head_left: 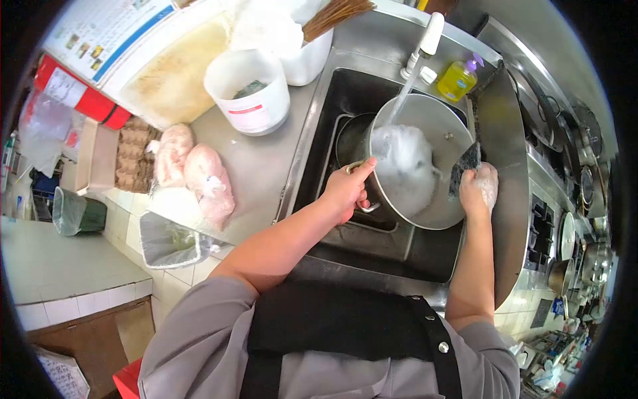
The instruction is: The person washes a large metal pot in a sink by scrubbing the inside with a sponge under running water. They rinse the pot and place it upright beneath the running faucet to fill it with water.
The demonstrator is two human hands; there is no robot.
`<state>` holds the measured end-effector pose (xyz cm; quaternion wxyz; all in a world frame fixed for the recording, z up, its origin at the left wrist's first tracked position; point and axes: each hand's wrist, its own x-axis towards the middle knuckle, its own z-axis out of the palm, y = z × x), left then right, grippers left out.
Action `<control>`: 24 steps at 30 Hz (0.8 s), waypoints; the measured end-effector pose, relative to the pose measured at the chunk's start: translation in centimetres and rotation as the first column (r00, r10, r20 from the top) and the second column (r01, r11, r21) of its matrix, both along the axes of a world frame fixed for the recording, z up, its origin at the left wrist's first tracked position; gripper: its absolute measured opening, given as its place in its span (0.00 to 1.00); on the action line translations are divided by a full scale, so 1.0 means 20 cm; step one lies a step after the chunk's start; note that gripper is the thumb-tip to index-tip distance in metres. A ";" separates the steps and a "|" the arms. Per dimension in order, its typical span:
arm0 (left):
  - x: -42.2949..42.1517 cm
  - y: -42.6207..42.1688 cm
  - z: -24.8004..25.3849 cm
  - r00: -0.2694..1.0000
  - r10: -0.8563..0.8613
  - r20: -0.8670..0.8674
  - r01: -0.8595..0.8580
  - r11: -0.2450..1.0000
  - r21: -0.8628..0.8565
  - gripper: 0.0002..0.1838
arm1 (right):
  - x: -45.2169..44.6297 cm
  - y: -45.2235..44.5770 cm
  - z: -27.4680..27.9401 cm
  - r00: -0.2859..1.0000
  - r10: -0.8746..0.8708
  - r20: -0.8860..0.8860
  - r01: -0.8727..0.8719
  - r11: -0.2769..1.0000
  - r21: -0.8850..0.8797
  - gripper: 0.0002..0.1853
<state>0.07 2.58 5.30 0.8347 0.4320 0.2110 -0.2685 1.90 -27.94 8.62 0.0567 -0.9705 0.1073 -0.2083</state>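
A large metal pot (452,199) stands tilted over the sink (405,246), with sudsy water inside. Water runs into it from the white-tipped faucet (432,34). My left hand (347,191) is closed around the pot's side handle (371,207), thumb up by the rim. At the pot's right rim, my right hand (480,189) has foam on it and grips a dark scouring pad (465,169). The pad reaches over the rim to the inside wall.
Yellow soap bottle (458,78) stands behind the pot. On the left counter are a white bucket (249,96), bagged pink meat (209,183) and egg trays (136,156). A lined bin (169,243) is on the floor. A stove (541,233) lies to the right, beyond a metal panel (502,139).
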 end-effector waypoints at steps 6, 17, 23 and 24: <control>0.02 0.07 0.06 0.998 0.041 0.054 -0.043 0.998 0.039 0.18 | -0.09 -0.08 -0.18 0.984 0.007 -0.180 -0.010 1.000 -0.019 0.16; 0.31 0.72 0.23 0.848 -0.275 0.453 -0.410 0.203 0.889 0.24 | -0.07 -0.15 -0.38 0.995 -0.026 -0.101 0.039 0.991 0.128 0.20; 0.49 0.85 0.15 0.837 -0.341 0.427 -0.444 0.030 0.895 0.32 | -0.08 -0.13 -0.33 0.989 -0.025 -0.145 0.052 0.982 0.183 0.22; 0.48 0.78 0.15 0.843 -0.362 0.398 -0.431 -0.010 0.903 0.34 | -0.07 -0.18 -0.40 0.994 0.009 -0.106 0.008 0.988 0.156 0.23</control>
